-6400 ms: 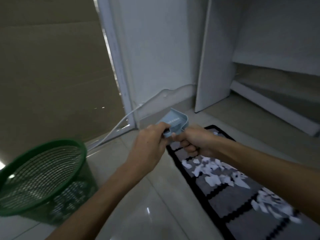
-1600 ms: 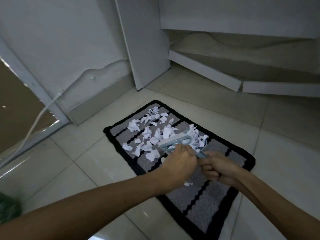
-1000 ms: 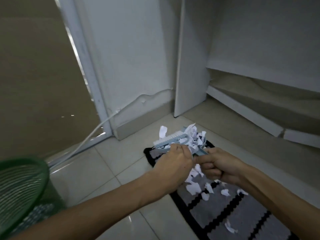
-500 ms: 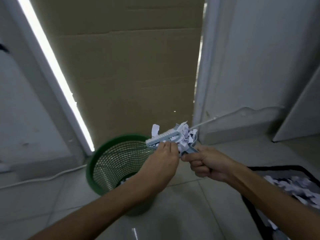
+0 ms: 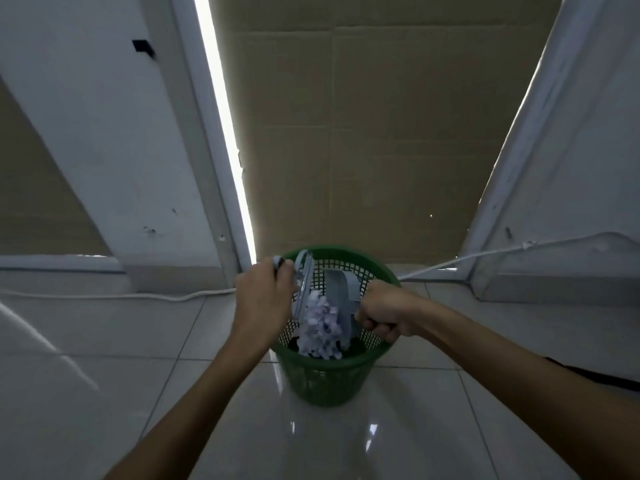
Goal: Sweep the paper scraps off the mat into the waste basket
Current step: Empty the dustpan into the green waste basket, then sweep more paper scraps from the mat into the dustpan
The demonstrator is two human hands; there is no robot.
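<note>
Green mesh waste basket (image 5: 329, 379), white paper scraps (image 5: 320, 329)

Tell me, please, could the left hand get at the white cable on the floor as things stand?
Probably not: the left hand is closed around the brush over the basket; the cable lies unobstructed.

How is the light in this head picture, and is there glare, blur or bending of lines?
Head view: dim overall; a bright strip of light burns out beside the door frame; small glints on the glossy floor tiles; wide-angle lens splays the frames outward; paper scraps tipping into the green basket look soft.
</note>
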